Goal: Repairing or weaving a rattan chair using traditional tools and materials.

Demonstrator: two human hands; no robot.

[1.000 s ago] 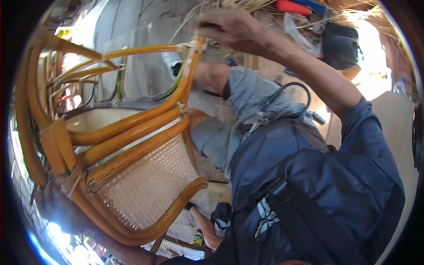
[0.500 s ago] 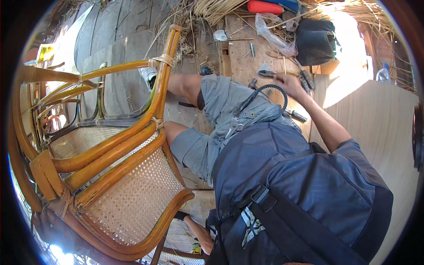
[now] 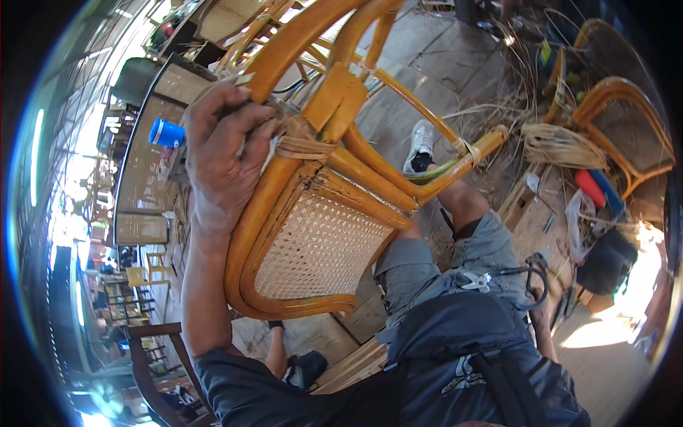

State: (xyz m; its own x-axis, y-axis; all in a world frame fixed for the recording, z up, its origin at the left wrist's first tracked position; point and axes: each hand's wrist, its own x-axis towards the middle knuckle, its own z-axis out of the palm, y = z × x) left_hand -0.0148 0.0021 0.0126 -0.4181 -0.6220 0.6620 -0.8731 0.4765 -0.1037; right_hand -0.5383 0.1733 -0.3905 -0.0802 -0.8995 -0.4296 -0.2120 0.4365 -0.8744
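My left hand is closed round the frame of a honey-brown rattan chair, beside a joint wrapped with cane binding. The chair lies tipped over in front of me, and its woven cane panel faces up toward me. My right hand is low at my right side, beyond my lap, partly covered by a black cable loop; its fingers cannot be made out. A pair of pliers with light metal jaws rests on my shorts.
A bundle of cane strips, a red cylinder and a black bag lie at the right. Another chair frame stands at the far right. A blue container is at the left. Another person's limb shows below the chair.
My view has swung left, so the chair appears nearer the middle and the floor tools farther right. My left hand and forearm now show plainly on the chair frame; the right hand is less visible.
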